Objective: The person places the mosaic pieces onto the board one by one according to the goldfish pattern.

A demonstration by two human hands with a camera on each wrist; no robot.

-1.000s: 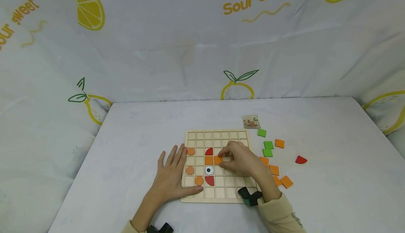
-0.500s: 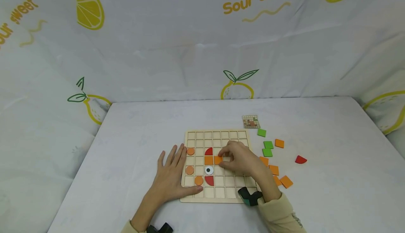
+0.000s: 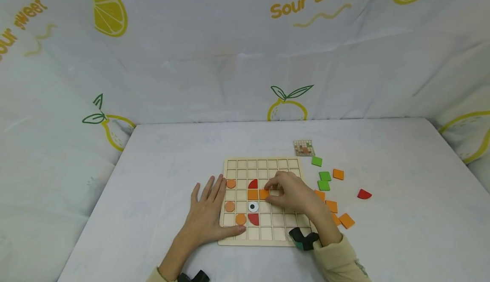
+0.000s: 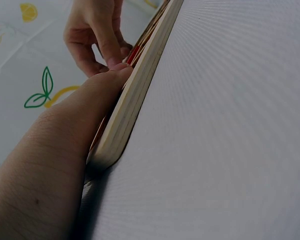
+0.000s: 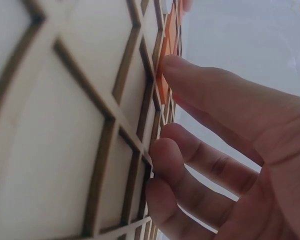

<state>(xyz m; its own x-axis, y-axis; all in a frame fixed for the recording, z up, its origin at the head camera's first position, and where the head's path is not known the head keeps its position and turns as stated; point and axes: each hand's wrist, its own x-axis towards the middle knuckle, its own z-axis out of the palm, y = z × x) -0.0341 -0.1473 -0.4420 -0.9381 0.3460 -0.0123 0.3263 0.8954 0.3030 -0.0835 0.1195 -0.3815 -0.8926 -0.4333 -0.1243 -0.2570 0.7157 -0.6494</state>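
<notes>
A wooden grid board (image 3: 272,233) lies on the table. My left hand (image 3: 208,218) is spread at its left edge, fingers straight, the thumb resting on the near left corner. Over the board's middle my right hand (image 3: 291,192) pinches an orange square tile (image 3: 263,194) between thumb and forefinger, in a cell right of another orange square (image 3: 252,194). In the right wrist view the thumb (image 5: 190,70) touches that tile; its far side is hidden. Red quarter-circles (image 3: 253,184), a white eye disc (image 3: 253,206) and orange discs (image 3: 240,219) sit in other cells.
Right of the board lie loose orange squares (image 3: 347,220), green squares (image 3: 323,185) and a red quarter-circle (image 3: 364,194). A small pattern card (image 3: 304,148) lies behind the board's far right corner. A lemon-print cloth (image 3: 214,61) hangs behind the table.
</notes>
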